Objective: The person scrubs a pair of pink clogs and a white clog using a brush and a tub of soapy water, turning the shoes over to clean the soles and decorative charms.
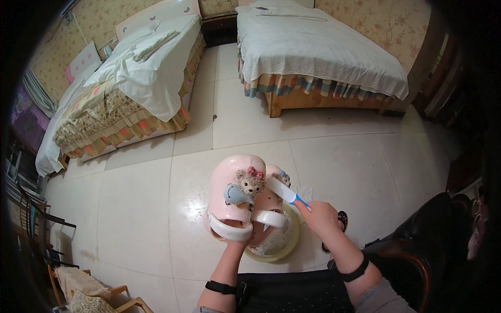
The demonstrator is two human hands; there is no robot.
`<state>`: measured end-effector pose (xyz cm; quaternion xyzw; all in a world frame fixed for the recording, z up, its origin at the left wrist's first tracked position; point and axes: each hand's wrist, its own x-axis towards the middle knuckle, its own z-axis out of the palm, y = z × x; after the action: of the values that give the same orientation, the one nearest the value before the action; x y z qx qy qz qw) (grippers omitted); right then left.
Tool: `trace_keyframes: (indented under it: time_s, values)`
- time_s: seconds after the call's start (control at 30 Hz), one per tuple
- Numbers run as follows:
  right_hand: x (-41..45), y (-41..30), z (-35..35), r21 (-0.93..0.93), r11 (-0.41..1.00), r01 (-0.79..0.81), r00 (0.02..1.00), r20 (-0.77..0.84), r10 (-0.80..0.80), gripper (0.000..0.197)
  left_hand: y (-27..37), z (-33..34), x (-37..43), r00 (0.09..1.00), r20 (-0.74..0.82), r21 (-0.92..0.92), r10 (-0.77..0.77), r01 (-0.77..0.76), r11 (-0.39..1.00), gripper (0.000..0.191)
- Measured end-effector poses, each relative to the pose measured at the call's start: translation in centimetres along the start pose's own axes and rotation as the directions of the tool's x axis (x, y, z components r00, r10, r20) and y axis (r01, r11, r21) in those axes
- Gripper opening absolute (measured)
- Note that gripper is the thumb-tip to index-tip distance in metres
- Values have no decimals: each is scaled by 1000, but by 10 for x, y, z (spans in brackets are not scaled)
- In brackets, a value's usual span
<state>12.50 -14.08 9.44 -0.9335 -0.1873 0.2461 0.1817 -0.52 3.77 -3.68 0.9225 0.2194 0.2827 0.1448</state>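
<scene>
My left hand (237,245) holds up a pair of pink foam clogs by the heel end; its fingers are hidden by the clogs. The nearer clog (231,168) has a white heel strap, a plush bear-head charm (249,184) with a red checked bow and a light blue smiling charm (236,194). Partly behind it is the second clog (269,201), with a blue-bowed charm. My right hand (321,218) grips the white and blue handle of a brush (282,190), its head against the second clog near that charm.
Below the clogs a yellowish basin (296,232) with whitish, suds-like contents stands on the tiled floor (133,203). Two beds, left (148,86) and right (313,47), stand ahead. A dark armchair (415,242) is at my right, a wooden chair (117,291) lower left. A patterned slipper (343,220) shows beyond my right arm.
</scene>
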Motion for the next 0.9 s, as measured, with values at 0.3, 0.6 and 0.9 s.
trace_keyframes:
  time_s: [0.3, 0.6, 0.9]
  values:
    - [-6, -5, 3, 119, 993, -25, 977, -208, 49, 58, 5, -8, 6, 893, 420, -18, -163, 188, 982, 48]
    - [-20, -20, 53, 185, 947, 261, 942, -265, -208, 47, 7, 2, 1, 854, 482, -6, -193, 224, 975, 48]
    - [11, 5, 39, 353, 935, 21, 975, -212, 58, 55, 22, -1, 6, 965, 258, 43, -42, 32, 999, 42]
